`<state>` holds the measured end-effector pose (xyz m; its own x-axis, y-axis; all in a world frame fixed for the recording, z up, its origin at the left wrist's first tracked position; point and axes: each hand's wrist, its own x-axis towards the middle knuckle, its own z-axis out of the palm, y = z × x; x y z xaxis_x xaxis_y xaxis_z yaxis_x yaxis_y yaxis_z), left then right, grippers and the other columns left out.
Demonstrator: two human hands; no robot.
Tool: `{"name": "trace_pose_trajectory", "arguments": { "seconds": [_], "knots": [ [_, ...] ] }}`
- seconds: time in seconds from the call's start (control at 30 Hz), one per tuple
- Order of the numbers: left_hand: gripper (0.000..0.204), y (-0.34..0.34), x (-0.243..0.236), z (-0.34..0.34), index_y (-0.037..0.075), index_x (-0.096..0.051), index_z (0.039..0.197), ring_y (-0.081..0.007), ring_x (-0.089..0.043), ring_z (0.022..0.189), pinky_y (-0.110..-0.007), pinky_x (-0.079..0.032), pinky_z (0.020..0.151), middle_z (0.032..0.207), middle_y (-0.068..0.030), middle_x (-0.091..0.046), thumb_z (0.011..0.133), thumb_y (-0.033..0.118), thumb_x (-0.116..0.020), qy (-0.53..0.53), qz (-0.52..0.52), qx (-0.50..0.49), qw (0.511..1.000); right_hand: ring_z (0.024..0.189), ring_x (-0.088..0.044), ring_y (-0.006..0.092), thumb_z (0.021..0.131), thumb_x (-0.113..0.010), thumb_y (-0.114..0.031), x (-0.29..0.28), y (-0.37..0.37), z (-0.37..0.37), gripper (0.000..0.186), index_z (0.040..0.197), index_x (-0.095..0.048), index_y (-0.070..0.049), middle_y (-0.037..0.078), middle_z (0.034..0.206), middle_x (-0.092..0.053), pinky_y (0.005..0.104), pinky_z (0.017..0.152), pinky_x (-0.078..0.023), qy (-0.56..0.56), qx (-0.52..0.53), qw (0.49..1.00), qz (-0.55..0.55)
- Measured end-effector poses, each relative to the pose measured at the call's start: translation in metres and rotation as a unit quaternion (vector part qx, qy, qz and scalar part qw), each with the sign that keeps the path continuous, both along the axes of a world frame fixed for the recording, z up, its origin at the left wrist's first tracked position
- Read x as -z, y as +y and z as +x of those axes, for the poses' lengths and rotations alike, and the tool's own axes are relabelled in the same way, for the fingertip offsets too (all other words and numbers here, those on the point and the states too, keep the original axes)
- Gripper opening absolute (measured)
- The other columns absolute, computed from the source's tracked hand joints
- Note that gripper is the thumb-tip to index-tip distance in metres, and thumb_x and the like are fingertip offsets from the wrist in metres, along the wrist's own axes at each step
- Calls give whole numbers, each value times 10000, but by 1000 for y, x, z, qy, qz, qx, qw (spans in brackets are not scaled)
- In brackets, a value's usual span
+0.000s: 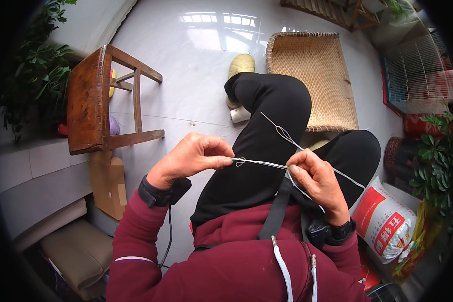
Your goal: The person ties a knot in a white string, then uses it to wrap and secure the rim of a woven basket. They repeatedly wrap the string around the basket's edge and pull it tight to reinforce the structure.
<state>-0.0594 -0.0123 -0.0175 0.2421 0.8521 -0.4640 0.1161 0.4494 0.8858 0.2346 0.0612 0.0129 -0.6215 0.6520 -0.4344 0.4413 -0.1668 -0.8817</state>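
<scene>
Left hand (194,158) holds thin pale cord (264,163) in finger pinch, near small loop. Right hand (314,178) also pinches it. Cord stretches between hands, above black trousers (287,98).

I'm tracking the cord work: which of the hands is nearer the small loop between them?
The left hand: it pinches the cord beside that small loop; the right hand grips farther along.

The single view looked steeply down from the left side of the person's head, facing forward past the chest (206,269). The hands (186,158) sat close below, centrally, the floor (181,85) lay farther off, and the wide fisheye lens bent straight edges.
</scene>
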Motion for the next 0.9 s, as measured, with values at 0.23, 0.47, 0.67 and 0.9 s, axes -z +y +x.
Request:
{"name": "trace_pose_trajectory", "arguments": {
  "seconds": [0.23, 0.47, 0.67, 0.9],
  "knots": [
    [175, -6, 13, 4, 10, -689, 997, -77, -611, 694, -227, -511, 648, 773, -26, -675, 837, 70, -730, 87, 62, 17, 994, 577, -509, 66, 926, -600, -82, 1, -3, -3, 91, 984, -602, -12, 13, 662, -556, 232, 548, -416, 3, 42, 999, 2],
    [87, -25, 26, -10, 13, -707, 923, -60, -597, 655, -217, -504, 611, 741, -14, -662, 884, 84, -676, 64, -33, -57, 996, 553, -515, 96, 881, -655, -78, 7, -4, 1, 113, 958, -616, -5, 35, 642, -553, 246, 535, -416, -54, -17, 994, 92],
    [102, -41, 30, -35, 6, -695, 891, -59, -596, 657, -215, -505, 609, 738, -3, -651, 899, 101, -657, 86, -10, -109, 990, 591, -557, 89, 881, -665, -90, 7, -4, 3, 98, 879, -644, 5, 28, 682, -609, 231, 565, -447, -77, -53, 987, 128],
    [123, -47, 34, -44, 8, -694, 894, -65, -594, 665, -226, -508, 620, 745, 1, -648, 899, 128, -665, 80, -34, -132, 987, 567, -531, 89, 883, -649, -75, 13, -6, 4, 88, 884, -628, 11, 42, 655, -589, 246, 533, -420, -58, 0, 992, 112]
  ]
}}
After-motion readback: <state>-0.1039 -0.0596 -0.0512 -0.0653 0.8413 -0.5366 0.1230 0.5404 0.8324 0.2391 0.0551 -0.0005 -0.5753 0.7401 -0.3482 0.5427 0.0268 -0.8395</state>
